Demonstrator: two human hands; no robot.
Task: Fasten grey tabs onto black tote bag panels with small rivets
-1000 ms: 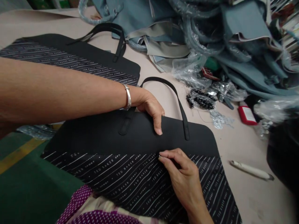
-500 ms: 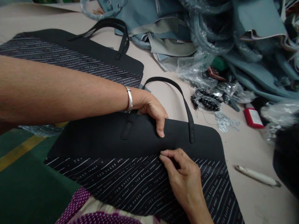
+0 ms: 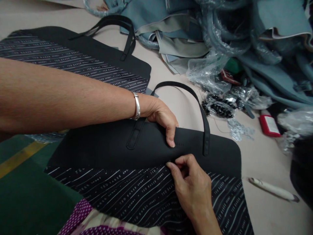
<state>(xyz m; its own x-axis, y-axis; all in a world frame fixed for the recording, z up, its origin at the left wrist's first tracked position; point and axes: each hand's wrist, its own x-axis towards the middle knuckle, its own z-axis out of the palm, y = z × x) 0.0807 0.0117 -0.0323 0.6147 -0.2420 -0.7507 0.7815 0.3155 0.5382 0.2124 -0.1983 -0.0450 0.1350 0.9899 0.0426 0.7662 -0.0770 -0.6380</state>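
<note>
A black tote bag (image 3: 102,143) with a smooth upper panel and white-striped, lettered lower fabric lies across in front of me. My left hand (image 3: 164,119), with a silver bracelet at the wrist, grips its top edge. The thumb presses on the front panel beside small faint lettering, while the other fingers are hidden behind the edge. Just below, my right hand (image 3: 193,186) has thumb and forefinger drawn close together at the seam between panel and striped fabric. Whatever is at those fingertips is too small to name. One bag strap (image 3: 195,98) arches up behind the left hand.
A second striped tote bag (image 3: 73,55) lies behind my left arm. Blue-grey bag pieces (image 3: 156,19) and plastic wrap are piled at the back. On the right are a red bottle (image 3: 269,124), a bag of small black parts (image 3: 218,106) and a white pen-like tool (image 3: 274,189).
My right forefinger has lifted slightly away from the thumb tip at the seam. The left hand keeps its hold on the bag's edge. The whole view has shifted a little.
</note>
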